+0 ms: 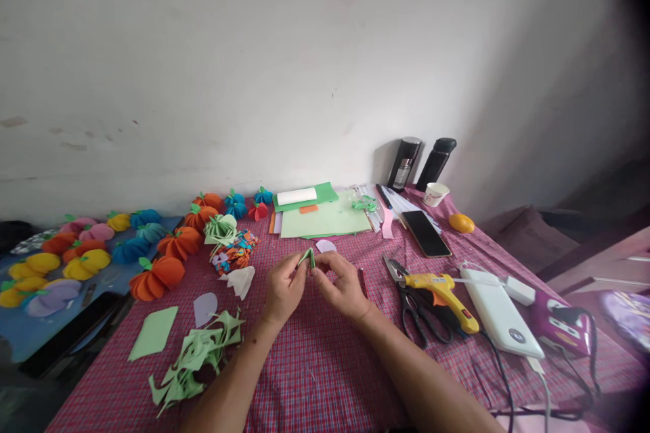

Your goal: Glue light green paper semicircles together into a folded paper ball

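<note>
Both hands meet above the middle of a red checked tablecloth (305, 379). Between them is a small folded piece of green paper (309, 258), bent to a peak. My left hand (286, 286) pinches its left side, fingers closed. My right hand (341, 284) is closed on its right side, thumb and fingers together. Just behind the hands lies a pale lilac paper piece (326, 245). Light green paper scraps (198, 358) are heaped left of my left forearm, near a stack of light green paper (153, 333) and a lilac paper shape (205, 309).
Paper pumpkins (157, 277) in several colours crowd the left side. Colour sheets (325, 220) lie by the wall. On the right are scissors (414, 311), a yellow glue gun (441, 291), a phone (426, 233), a white power bank (502, 314), cables, a paper cup (435, 194) and two black bottles (435, 164).
</note>
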A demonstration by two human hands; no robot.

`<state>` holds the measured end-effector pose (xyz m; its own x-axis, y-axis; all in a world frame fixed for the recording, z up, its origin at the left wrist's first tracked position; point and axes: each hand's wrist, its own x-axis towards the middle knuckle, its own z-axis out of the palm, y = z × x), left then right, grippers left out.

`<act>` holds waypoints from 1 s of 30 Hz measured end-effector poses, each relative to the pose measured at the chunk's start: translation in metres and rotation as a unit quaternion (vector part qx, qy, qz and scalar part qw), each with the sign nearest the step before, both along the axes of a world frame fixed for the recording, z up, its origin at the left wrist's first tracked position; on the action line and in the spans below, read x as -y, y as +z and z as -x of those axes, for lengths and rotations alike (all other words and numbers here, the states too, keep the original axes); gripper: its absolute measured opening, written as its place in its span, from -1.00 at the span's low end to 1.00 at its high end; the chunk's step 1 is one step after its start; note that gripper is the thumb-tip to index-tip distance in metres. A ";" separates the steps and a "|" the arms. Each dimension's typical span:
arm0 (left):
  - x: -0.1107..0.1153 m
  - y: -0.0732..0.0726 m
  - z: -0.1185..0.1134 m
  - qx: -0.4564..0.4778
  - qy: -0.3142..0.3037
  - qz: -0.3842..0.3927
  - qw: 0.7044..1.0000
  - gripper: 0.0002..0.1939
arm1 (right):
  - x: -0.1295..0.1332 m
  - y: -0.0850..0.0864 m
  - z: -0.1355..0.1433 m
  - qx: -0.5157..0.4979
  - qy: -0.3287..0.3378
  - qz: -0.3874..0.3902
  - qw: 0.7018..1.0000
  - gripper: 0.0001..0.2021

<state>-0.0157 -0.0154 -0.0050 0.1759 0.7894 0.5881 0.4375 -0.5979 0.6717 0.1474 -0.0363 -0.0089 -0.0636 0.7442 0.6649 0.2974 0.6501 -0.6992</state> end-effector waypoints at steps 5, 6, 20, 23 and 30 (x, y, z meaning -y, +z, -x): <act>0.002 0.004 -0.001 -0.004 0.003 0.013 1.000 -0.77 | 0.000 0.001 0.000 -0.002 -0.004 0.017 1.000 -0.86; 0.002 0.005 -0.001 -0.004 0.001 0.015 1.000 -0.77 | 0.000 0.001 0.000 -0.003 -0.003 0.020 1.000 -0.85; -0.001 -0.003 0.000 -0.002 0.014 0.017 1.000 -0.77 | -0.001 -0.002 0.001 0.000 -0.038 0.028 0.999 -0.84; -0.003 -0.009 0.000 0.019 0.030 0.018 0.999 -0.71 | -0.002 -0.004 0.001 -0.006 -0.053 0.046 0.997 -0.83; -0.007 -0.013 -0.001 0.001 0.009 0.010 1.000 -0.76 | -0.007 -0.015 0.002 -0.001 -0.066 0.093 0.993 -0.81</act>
